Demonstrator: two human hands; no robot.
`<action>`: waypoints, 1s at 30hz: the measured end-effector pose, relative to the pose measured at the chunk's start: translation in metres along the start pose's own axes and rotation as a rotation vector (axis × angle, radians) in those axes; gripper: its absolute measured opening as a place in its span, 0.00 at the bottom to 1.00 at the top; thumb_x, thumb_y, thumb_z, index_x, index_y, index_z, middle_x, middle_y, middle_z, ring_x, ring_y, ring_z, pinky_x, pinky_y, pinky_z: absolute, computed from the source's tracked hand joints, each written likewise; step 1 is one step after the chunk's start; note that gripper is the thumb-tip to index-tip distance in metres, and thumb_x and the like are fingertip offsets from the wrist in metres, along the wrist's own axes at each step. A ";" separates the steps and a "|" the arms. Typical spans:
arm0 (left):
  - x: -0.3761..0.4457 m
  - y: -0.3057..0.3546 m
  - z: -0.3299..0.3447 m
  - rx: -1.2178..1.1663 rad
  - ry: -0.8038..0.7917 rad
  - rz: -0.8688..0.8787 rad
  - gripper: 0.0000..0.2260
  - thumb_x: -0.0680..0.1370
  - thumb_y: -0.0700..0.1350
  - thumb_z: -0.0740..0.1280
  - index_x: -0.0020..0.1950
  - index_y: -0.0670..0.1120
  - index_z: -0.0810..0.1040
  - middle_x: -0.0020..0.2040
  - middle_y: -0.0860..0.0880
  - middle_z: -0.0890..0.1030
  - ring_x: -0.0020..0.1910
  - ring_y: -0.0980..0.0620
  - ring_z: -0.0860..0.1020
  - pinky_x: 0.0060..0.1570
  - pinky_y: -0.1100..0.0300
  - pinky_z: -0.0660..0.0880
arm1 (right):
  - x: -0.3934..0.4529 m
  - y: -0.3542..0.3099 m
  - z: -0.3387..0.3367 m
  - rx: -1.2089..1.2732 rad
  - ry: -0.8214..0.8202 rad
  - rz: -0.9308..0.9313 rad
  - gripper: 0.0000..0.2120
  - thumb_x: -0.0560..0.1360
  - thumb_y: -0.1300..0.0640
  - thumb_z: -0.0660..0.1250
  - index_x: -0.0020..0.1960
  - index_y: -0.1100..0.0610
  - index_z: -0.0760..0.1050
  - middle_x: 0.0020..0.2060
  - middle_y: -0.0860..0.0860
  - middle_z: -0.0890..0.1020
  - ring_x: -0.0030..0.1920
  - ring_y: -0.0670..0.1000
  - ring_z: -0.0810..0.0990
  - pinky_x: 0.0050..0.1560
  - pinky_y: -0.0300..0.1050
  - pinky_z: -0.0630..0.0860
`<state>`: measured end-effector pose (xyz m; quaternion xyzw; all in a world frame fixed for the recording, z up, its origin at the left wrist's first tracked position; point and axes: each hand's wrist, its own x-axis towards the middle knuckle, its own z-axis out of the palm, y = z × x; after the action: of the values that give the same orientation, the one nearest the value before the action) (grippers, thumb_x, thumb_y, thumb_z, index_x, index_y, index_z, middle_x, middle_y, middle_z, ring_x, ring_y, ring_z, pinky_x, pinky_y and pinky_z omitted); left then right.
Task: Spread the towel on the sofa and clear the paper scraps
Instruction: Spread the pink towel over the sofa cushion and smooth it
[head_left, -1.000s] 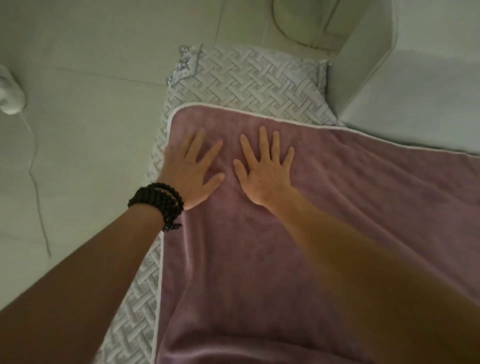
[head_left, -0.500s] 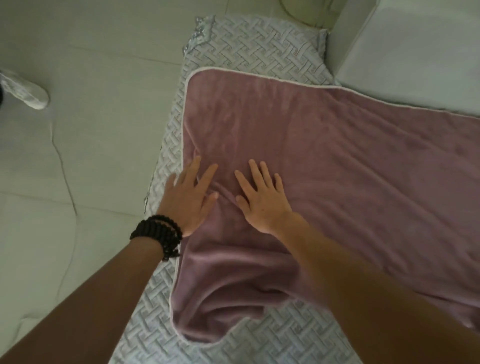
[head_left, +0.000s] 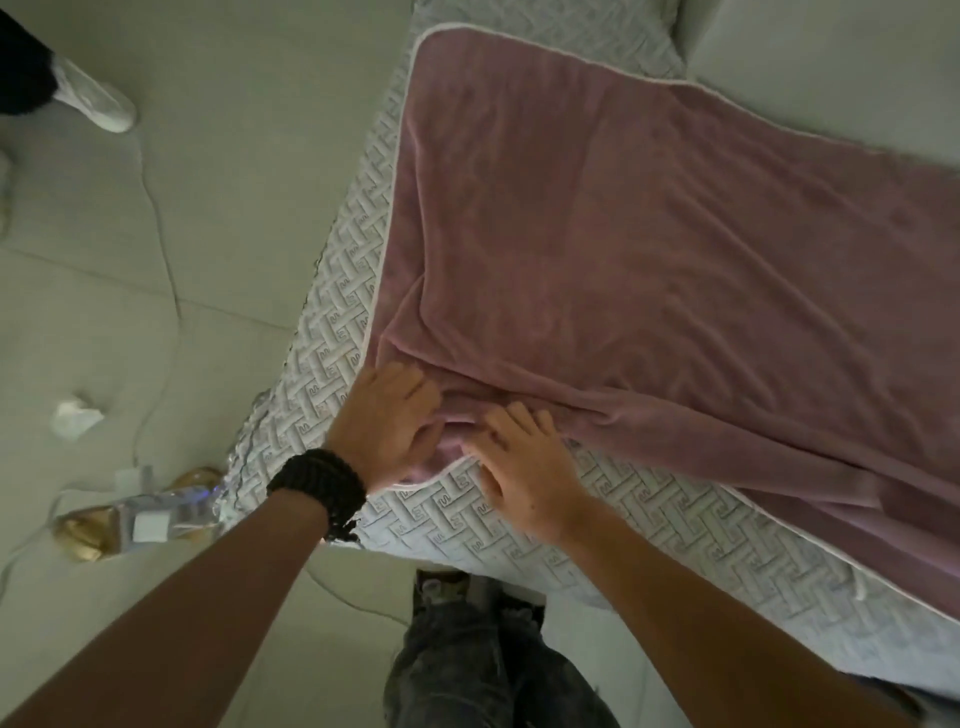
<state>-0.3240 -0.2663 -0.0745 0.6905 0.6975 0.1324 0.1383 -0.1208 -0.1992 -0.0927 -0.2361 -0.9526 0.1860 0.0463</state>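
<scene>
A mauve towel (head_left: 623, 234) with a white hem lies across the grey woven-pattern sofa cover (head_left: 332, 332); its near edge is bunched into folds. My left hand (head_left: 387, 423), with a black bead bracelet on the wrist, curls its fingers into the towel's near left corner. Beside it, my right hand (head_left: 524, 462) presses flat on the folded near edge, fingers spread. A crumpled white paper scrap (head_left: 75, 418) lies on the floor to the left.
A clear plastic bottle (head_left: 156, 514) and a gold object (head_left: 85, 532) lie on the floor by the sofa corner, with a thin white cable (head_left: 156, 223) running past. Another person's white shoe (head_left: 93, 96) is at the top left. My own legs (head_left: 467, 649) stand below.
Both hands slid toward me along the towel, from its far end to its near edge. The left hand now curls on the corner, and the view has tipped down.
</scene>
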 end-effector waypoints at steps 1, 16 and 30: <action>-0.016 0.006 0.003 -0.040 -0.089 0.042 0.14 0.78 0.55 0.58 0.37 0.49 0.74 0.34 0.54 0.73 0.35 0.55 0.70 0.44 0.57 0.72 | -0.008 -0.007 0.004 -0.010 -0.058 -0.003 0.16 0.65 0.56 0.71 0.53 0.50 0.75 0.50 0.49 0.76 0.52 0.52 0.72 0.51 0.48 0.65; -0.098 -0.014 0.005 0.068 -0.383 0.070 0.15 0.66 0.28 0.71 0.48 0.43 0.82 0.40 0.48 0.79 0.38 0.50 0.77 0.39 0.56 0.79 | -0.051 -0.068 0.011 0.004 -0.241 0.102 0.19 0.61 0.64 0.76 0.50 0.56 0.78 0.45 0.52 0.81 0.47 0.55 0.78 0.50 0.51 0.73; -0.127 -0.009 0.012 0.400 -0.721 -0.148 0.23 0.73 0.62 0.63 0.62 0.51 0.69 0.58 0.50 0.72 0.56 0.49 0.74 0.53 0.52 0.72 | -0.082 -0.109 0.026 0.223 -0.131 0.269 0.12 0.72 0.68 0.65 0.54 0.60 0.79 0.51 0.56 0.80 0.50 0.54 0.77 0.50 0.50 0.75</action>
<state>-0.3265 -0.3933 -0.0879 0.6540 0.6640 -0.2662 0.2460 -0.1001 -0.3355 -0.0760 -0.3423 -0.8868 0.3100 -0.0151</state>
